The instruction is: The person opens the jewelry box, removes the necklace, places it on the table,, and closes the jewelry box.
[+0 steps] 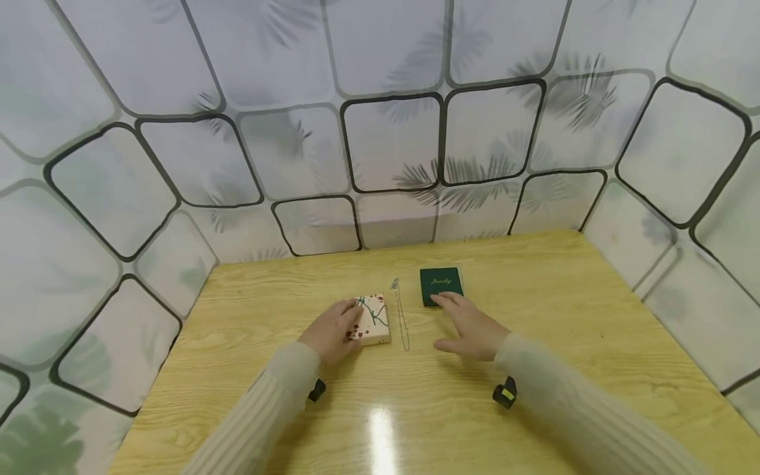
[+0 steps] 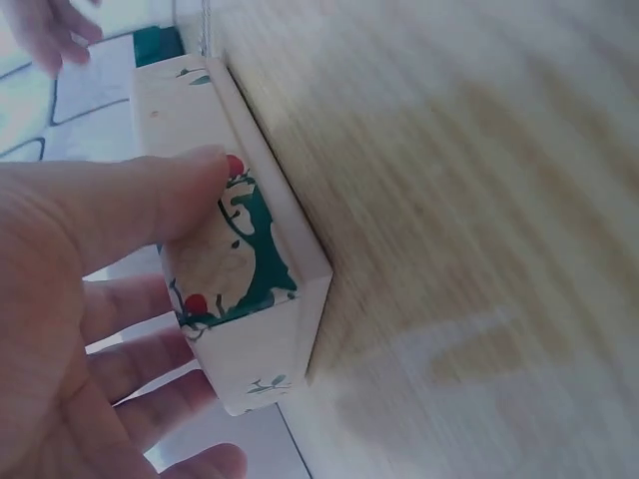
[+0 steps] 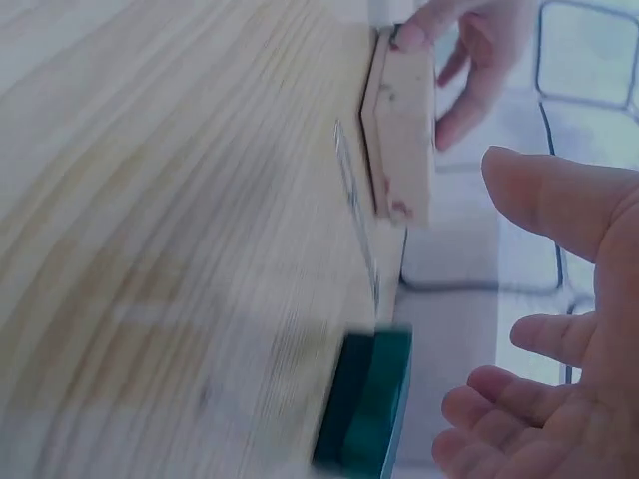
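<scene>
My left hand grips a small cream gift box printed with branches and red blossoms. In the left wrist view, the thumb presses the side of the box while the fingers reach around its other side. A thin silver necklace lies stretched out on the table just right of the box. Farther right is a dark green jewelry box with gold lettering. Over its near edge hovers my right hand, fingers loosely extended; the right wrist view shows this hand apart from the green box.
Both boxes and the necklace lie on a yellow wood-grain table. A patterned curtain with dark rounded outlines and leaf prints surrounds the back and sides. Each wrist carries a small black device, the right one having a yellow mark.
</scene>
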`<state>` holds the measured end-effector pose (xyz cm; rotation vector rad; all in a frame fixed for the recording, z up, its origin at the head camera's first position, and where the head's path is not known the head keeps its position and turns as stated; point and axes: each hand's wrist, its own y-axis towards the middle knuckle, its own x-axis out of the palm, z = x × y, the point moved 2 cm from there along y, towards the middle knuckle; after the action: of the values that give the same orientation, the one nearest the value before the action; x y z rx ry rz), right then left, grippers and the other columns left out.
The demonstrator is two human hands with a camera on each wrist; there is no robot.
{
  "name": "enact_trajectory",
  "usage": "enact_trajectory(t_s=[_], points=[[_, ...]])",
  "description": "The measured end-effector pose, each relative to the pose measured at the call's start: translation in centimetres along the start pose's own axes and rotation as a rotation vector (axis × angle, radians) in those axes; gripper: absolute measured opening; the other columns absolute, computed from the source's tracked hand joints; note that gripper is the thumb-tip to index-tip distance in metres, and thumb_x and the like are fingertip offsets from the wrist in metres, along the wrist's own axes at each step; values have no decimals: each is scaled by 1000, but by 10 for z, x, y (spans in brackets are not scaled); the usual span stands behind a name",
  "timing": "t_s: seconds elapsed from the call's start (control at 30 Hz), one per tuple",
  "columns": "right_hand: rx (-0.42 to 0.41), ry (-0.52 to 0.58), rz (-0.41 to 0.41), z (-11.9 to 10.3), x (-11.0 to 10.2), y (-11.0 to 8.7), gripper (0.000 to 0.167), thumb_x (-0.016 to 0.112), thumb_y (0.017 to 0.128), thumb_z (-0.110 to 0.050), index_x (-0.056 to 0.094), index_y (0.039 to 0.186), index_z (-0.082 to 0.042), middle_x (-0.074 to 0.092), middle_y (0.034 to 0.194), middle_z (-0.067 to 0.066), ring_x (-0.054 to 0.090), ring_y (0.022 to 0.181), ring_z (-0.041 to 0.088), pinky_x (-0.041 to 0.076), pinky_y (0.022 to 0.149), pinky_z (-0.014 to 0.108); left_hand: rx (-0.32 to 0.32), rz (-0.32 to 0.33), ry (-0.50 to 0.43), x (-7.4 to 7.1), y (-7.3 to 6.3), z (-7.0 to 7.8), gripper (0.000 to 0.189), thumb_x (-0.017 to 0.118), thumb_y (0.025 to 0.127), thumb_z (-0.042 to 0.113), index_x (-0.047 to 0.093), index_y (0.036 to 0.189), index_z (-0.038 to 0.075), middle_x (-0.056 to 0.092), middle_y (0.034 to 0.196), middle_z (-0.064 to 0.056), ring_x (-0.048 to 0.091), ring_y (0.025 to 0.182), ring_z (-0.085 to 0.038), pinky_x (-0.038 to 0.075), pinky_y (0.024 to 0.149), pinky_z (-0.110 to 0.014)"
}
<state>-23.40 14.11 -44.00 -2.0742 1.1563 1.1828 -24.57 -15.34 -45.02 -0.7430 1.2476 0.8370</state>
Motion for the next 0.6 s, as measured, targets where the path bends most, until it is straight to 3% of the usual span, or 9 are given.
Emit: enact_trajectory(t_s=[0.33, 0.6], points=[[75, 1, 79, 47, -28, -41, 95, 58, 86, -62, 19, 153, -6, 23, 152, 21, 28, 136, 42, 34, 103, 60, -43, -5, 7, 2, 33, -14, 69, 70, 90, 27, 38, 146, 3, 32, 152, -14, 28, 140, -29, 23, 115, -39], [93, 9, 104, 60, -34, -54, 90, 67, 89, -43, 19, 152, -3, 25, 150, 25, 29, 134, 44, 34, 102, 62, -76, -23, 0, 0, 50, -15, 70, 69, 91, 26, 35, 147, 2, 28, 154, -15, 25, 142, -31, 21, 115, -40]])
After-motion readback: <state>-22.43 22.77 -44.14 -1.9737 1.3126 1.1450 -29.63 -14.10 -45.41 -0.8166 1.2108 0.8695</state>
